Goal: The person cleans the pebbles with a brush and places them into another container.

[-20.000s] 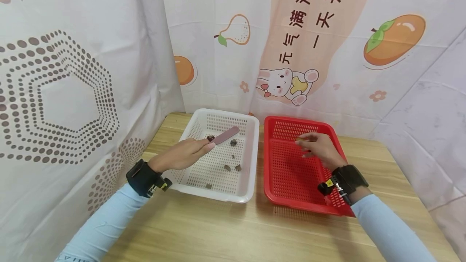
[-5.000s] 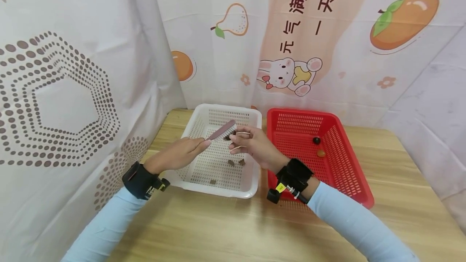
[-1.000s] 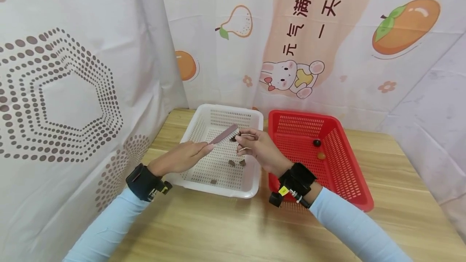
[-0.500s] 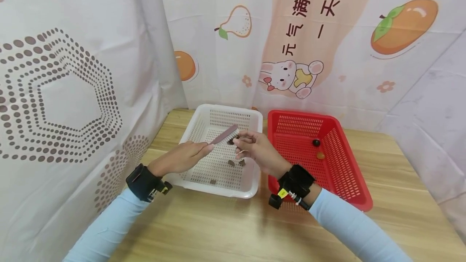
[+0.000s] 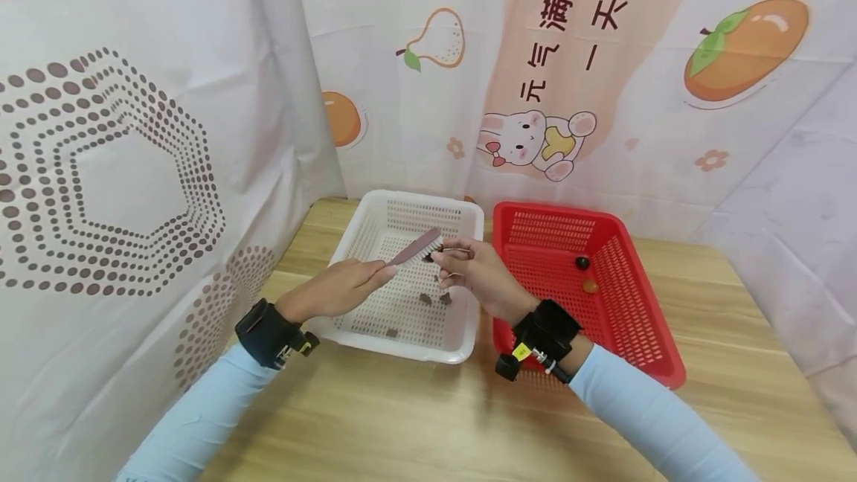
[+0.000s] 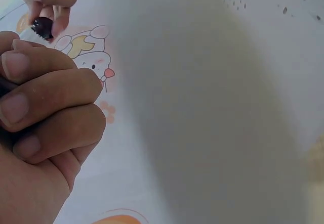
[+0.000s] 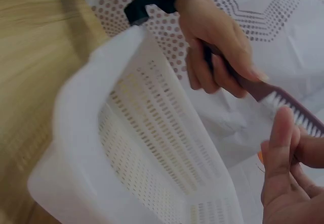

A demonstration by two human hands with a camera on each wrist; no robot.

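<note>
My left hand (image 5: pixel 338 288) grips the dark handle of a brush (image 5: pixel 413 248) with a mauve back and white bristles. It is over the white basket (image 5: pixel 408 352), bristles toward my right hand (image 5: pixel 478 274). That hand pinches a small dark lump (image 6: pixel 43 28) with a jagged edge between thumb and fingers, right at the bristles. In the right wrist view, the fingers hide the lump and overlap the brush tip. Below, on the basket floor, lie several small brown-grey pieces (image 5: pixel 425 299).
To the right stands a red basket (image 5: pixel 636 288), holding a round black piece (image 5: pixel 582 262) and an amber-brown one (image 5: pixel 590 286). Both baskets are on a wood-patterned table (image 5: pixel 415 422). A printed curtain (image 5: pixel 388 43) hangs behind them and along the left side.
Twenty seconds ago my right hand was over the red basket; since five seconds ago it has been beside the brush with a dark lump. During the last second, brush and fingers shift only slightly.
</note>
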